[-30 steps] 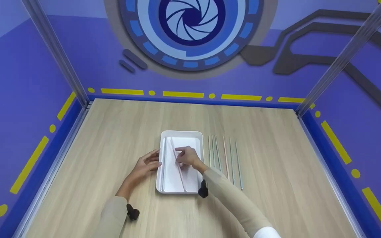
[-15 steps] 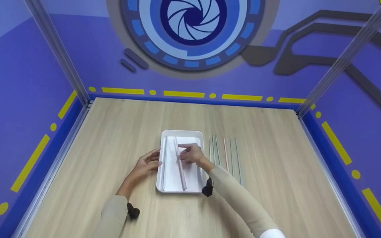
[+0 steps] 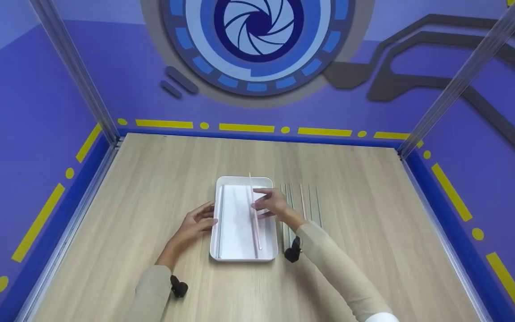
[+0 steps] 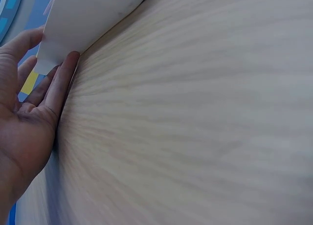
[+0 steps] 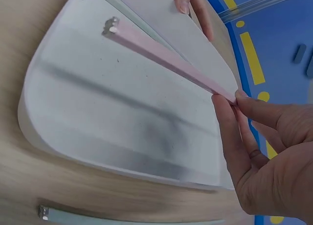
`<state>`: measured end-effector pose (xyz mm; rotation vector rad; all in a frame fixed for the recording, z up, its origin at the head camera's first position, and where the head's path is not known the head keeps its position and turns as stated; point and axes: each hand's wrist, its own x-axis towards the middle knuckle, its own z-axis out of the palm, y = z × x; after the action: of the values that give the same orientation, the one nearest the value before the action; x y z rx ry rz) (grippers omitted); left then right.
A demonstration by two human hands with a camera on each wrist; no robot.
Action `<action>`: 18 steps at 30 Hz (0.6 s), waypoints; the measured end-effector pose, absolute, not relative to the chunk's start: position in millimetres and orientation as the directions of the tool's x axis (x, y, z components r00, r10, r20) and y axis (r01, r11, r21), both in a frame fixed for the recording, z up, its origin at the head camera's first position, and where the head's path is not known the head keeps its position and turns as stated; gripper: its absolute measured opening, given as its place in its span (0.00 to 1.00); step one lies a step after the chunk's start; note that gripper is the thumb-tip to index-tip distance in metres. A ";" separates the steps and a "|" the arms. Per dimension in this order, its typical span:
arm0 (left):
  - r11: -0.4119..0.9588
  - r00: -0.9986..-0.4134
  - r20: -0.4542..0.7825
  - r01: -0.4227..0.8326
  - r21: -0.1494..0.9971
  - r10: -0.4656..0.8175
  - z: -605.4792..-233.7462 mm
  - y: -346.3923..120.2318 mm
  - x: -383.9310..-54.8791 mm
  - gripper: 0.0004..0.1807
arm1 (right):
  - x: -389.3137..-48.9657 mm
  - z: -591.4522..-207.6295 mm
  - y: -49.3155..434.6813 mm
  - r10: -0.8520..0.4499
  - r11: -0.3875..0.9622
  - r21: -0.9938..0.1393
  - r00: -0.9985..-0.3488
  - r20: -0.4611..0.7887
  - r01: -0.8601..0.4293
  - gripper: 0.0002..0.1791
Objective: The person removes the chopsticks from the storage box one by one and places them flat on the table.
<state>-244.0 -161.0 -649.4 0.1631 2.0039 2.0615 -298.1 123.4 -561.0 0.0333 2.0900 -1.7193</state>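
In the head view my right hand pinches a long pink stick between thumb and fingertips, over the white tray. The near end of the stick has a silvery, rough tip, and it tilts above the tray floor, casting a shadow there. A pale green stick lies along the tray's left side. My left hand rests against the tray's left wall, fingers extended; in the left wrist view its fingertips touch the outer wall of the tray.
Several thin sticks in pale green, pink and bluish tones lie on the wooden table right of the tray, partly hidden by my right arm. One pale green stick lies close beside the tray. Blue walls surround the table.
My right hand has lifted the pink stick from the tray's left-middle and shifted it rightward, turning it more upright in view. The left hand has stayed at the tray.
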 end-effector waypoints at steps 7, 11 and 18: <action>-0.003 -0.961 -0.107 -0.112 0.994 0.253 -648.2 -162.5 -242.8 0.38 | -301.0 -555.0 141.3 -0.218 0.200 -0.930 -0.912 -0.348 0.307 0.35; -0.012 -0.959 -0.118 -0.125 0.992 0.256 -649.4 -162.4 -242.3 0.38 | -302.1 -553.3 152.9 -0.188 0.206 -0.925 -0.915 -0.357 0.319 0.34; 0.012 -0.957 -0.122 -0.123 0.992 0.264 -650.5 -160.1 -243.7 0.38 | -303.2 -548.0 177.3 -0.136 0.235 -0.915 -0.921 -0.366 0.329 0.34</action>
<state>-243.7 -160.1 -650.5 0.1459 2.0182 2.0275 -303.2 177.3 -548.0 0.1775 2.1451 -1.7301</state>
